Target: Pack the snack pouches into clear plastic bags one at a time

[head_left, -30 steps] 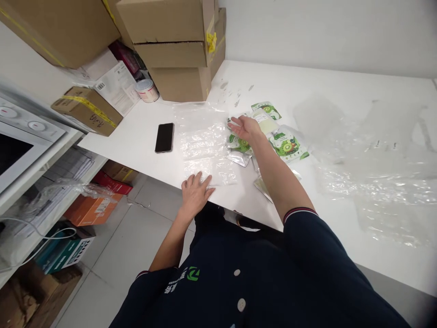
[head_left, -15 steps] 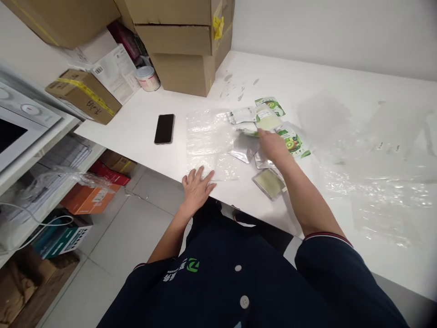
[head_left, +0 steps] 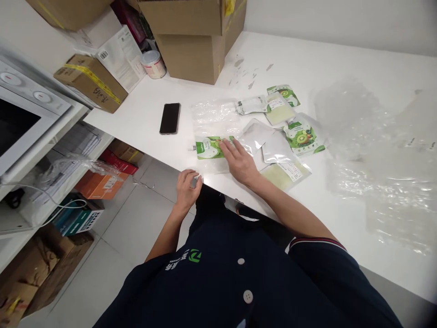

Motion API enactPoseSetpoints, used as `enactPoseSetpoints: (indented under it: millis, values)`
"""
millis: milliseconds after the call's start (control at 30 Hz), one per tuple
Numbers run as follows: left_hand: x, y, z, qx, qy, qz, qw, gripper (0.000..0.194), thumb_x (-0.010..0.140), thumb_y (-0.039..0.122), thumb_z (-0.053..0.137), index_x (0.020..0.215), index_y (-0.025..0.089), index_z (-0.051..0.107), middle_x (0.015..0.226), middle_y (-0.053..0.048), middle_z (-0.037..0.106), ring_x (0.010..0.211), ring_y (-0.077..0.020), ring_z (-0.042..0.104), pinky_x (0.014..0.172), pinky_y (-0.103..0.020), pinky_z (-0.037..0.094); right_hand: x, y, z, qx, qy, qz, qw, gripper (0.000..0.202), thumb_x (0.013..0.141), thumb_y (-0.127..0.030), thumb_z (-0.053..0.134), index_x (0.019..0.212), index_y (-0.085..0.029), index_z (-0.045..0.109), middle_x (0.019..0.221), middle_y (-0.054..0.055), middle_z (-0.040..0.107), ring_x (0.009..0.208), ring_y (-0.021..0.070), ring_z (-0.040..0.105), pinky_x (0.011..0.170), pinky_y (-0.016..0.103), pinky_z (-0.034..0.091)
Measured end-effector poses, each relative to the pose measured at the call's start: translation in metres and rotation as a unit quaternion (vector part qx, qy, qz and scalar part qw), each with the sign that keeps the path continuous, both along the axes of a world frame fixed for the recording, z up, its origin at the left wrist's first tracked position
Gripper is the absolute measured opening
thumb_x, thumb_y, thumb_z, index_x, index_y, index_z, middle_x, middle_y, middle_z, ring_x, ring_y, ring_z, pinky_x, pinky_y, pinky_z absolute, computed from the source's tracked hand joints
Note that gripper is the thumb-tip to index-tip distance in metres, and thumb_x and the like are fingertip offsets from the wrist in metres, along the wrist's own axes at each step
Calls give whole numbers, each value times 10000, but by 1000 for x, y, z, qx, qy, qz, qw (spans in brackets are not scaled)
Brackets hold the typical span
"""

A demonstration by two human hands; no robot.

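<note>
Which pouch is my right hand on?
The green-and-white pouch partly under your right hand, nearest the phone, its spout pointing left; the other pouches lie farther right.

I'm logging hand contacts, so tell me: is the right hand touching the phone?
No, the right hand rests on a green pouch, while the phone lies apart on the table.

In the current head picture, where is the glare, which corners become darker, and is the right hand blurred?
Head view: white glare streaks, strongest on the clear plastic at right; head view: both right corners darken; head view: the right hand, on the green-and-white pouch, looks fairly sharp.
</note>
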State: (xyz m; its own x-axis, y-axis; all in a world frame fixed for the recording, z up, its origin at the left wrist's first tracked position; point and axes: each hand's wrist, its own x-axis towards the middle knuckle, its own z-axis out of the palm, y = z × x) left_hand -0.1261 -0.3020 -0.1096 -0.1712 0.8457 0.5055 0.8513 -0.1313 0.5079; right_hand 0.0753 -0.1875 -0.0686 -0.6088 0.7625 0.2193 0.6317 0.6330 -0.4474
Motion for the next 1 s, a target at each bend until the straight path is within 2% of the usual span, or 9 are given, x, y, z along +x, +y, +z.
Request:
enactPoseSetpoints:
  millis: [133,267,333,500,600,700,767,867,1000]
  values:
    - [-12,-6,-2,-29,13,-37,999,170,920,321,584,1030,197,624,1072,-114,648,1056,-215,623,949,-385,516,-6,-6,-29,-22,-58,73,995,563,968,-133,354,1530,-163,358,1588,125,325,1507,355,138,1142,606,352]
    - [-20,2,-4,-74,53,-62,994,220,943,373,552,1048,203,644,1095,-129,661,1085,-234,622,980,-405,509,4,-4,-41,0,-66,142,988,608,985,-400,451,1533,-163,337,1622,113,245,1520,325,94,1192,586,261]
    - [-25,7,-5,-92,76,-76,990,244,955,383,521,1044,210,670,1092,-135,673,1087,-243,626,986,-416,505,8,-1,-40,2,-62,149,987,642,966,-449,487,1536,-197,333,1627,91,239,1521,314,104,1198,581,250]
    - [-43,17,-8,-117,63,-136,982,276,964,400,475,1013,266,711,1050,-129,707,1045,-249,661,953,-457,516,8,4,-36,2,-46,144,989,536,996,-371,430,1514,-241,382,1595,69,324,1499,288,219,1205,577,248]
    - [-53,22,-13,-117,44,-169,978,266,949,427,490,985,286,713,977,-114,722,956,-235,683,891,-460,543,10,6,-34,3,-50,134,990,527,995,-394,429,1494,-224,420,1581,73,353,1494,305,227,1200,568,268]
    - [-58,26,-21,-85,35,-168,982,258,933,444,513,931,275,707,937,-120,718,916,-233,684,864,-480,550,16,9,-34,-4,-57,139,989,563,978,-441,463,1476,-180,450,1557,107,389,1481,321,259,1192,542,300]
    - [-57,27,-25,-63,23,-162,985,254,926,449,526,902,263,697,955,-122,711,957,-239,679,886,-497,546,22,11,-35,-9,-62,150,987,594,960,-464,495,1476,-173,448,1547,123,401,1471,326,282,1180,535,324]
    - [-53,25,-29,-48,-3,-158,986,292,927,474,517,882,235,678,1027,-119,691,1127,-256,635,965,-518,520,28,11,-33,-11,-71,170,983,651,932,-498,540,1481,-165,434,1546,143,398,1464,338,294,1161,540,344]
    - [-47,23,-33,-37,-24,-169,985,298,966,424,465,892,207,655,1123,-113,652,1285,-257,544,1040,-513,480,18,6,-19,6,-90,148,985,765,863,-582,605,1461,-132,449,1542,199,379,1441,406,297,1140,584,322]
